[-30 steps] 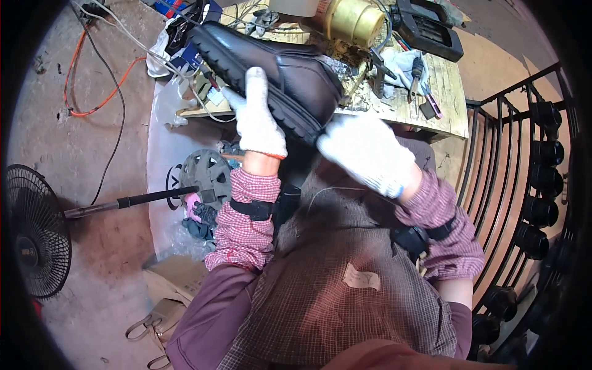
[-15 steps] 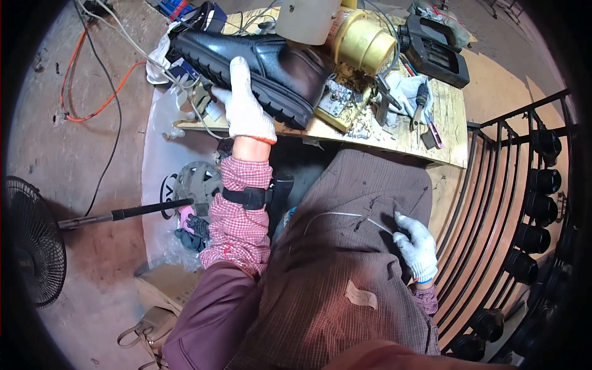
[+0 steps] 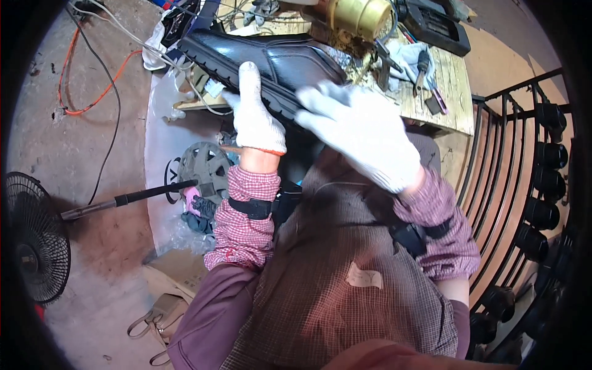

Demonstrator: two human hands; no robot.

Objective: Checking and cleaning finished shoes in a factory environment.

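A shiny black leather shoe [image 3: 293,60] with a thick ridged sole is held up over the near edge of the workbench. My left hand [image 3: 259,120], in a white knit glove, grips it, thumb lying along the side of the sole and fingers hidden beneath. My right hand [image 3: 370,132], gloved too, is at the shoe's right end, fingers stretched out over the sole's edge. Motion blurs its fingertips; whether they touch the shoe I cannot tell. A pale thin strand [image 3: 345,183] lies across my brown checked apron [image 3: 333,271].
On the wooden workbench [image 3: 453,92] are a yellow cylindrical machine part [image 3: 361,17], tools, a white cloth and a black case [image 3: 435,28]. At the right stands a metal rack [image 3: 493,166] with dark shoes. A fan [image 3: 37,240] is at the left, and cables hang there.
My right hand has risen from my lap to the shoe, letting go of the pale strand. The shoe has tilted and shifted slightly right, still in my left hand.
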